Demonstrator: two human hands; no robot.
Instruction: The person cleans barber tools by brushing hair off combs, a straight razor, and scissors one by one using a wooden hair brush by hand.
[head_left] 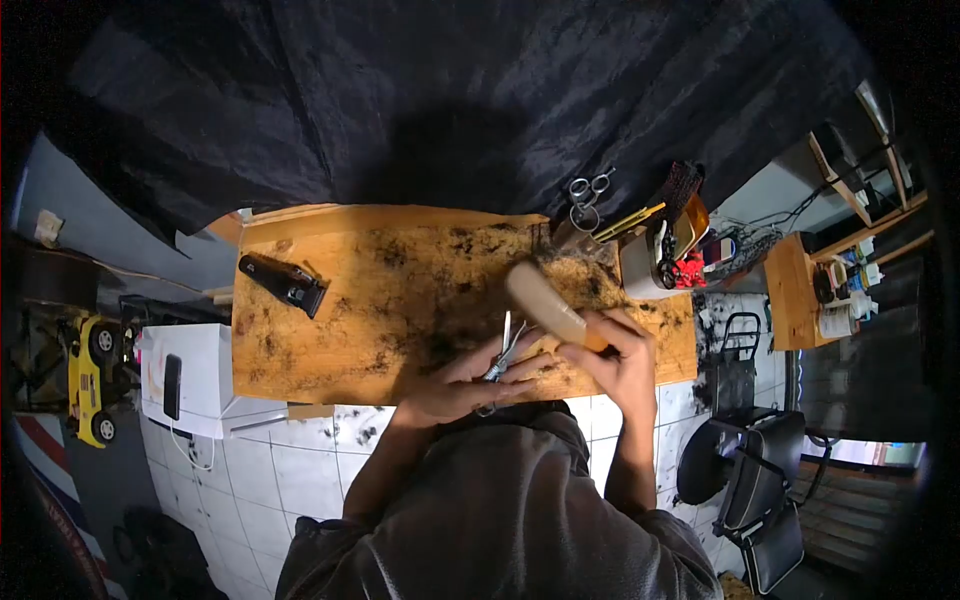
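My left hand (455, 390) is at the front edge of the wooden table, its fingers stretched to the right. Across it lies a pair of steel scissors (496, 362), blades pointing away from me and slightly apart, held between thumb and fingers. Closed around the short orange handle of a brush (547, 304) is my right hand (622, 358). The brush's pale, thick bristles point up and left, just beyond the scissors, and their tip is a little blurred. Dark hair clippings are scattered over the wooden table (380, 270) beneath both hands.
Black hair clippers (284, 284) lie at the table's left. Toward the back right stand a metal cup (576, 232) with scissors in it and a grey box (648, 272) of tools. A phone (173, 387) rests on a white box at left; a black chair (762, 470) stands at right.
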